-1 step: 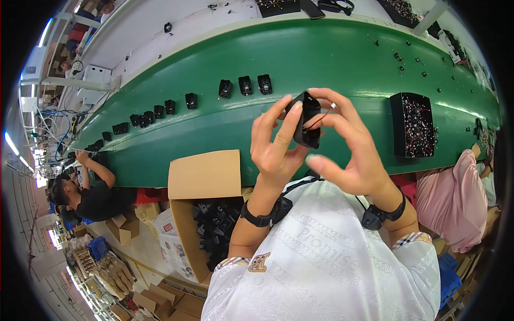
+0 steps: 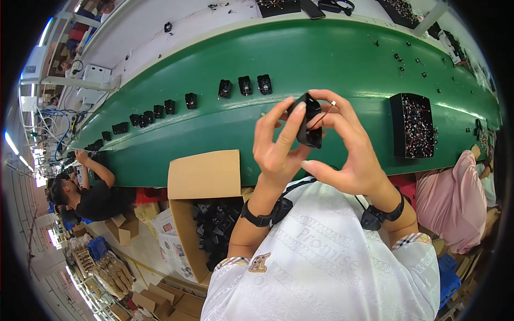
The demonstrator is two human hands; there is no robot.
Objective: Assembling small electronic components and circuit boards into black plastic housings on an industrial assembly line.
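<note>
My left hand (image 2: 276,142) is closed on a black plastic housing (image 2: 305,131), gripping it by its left side above the green belt. The housing is tilted, its open hollow turned to the right. A thin dark red wire (image 2: 323,117) runs out of it to a small white connector (image 2: 333,103). My right hand (image 2: 356,144) curls against the housing: one fingertip is at its top edge, another reaches into the hollow beside the wire. The right thumb stands apart from it. What lies inside the housing is hidden.
Several black housings (image 2: 244,85) stand in a row along the green belt (image 2: 321,59). A black tray (image 2: 397,128) of small wired parts is at right. An open carton (image 2: 184,235) of black parts stands at lower left. Co-workers sit left (image 2: 101,192) and right (image 2: 455,198).
The housing has turned slightly in my fingers. My right hand has shifted a little, its thumb moving slightly left and down; the white connector sits slightly higher.
</note>
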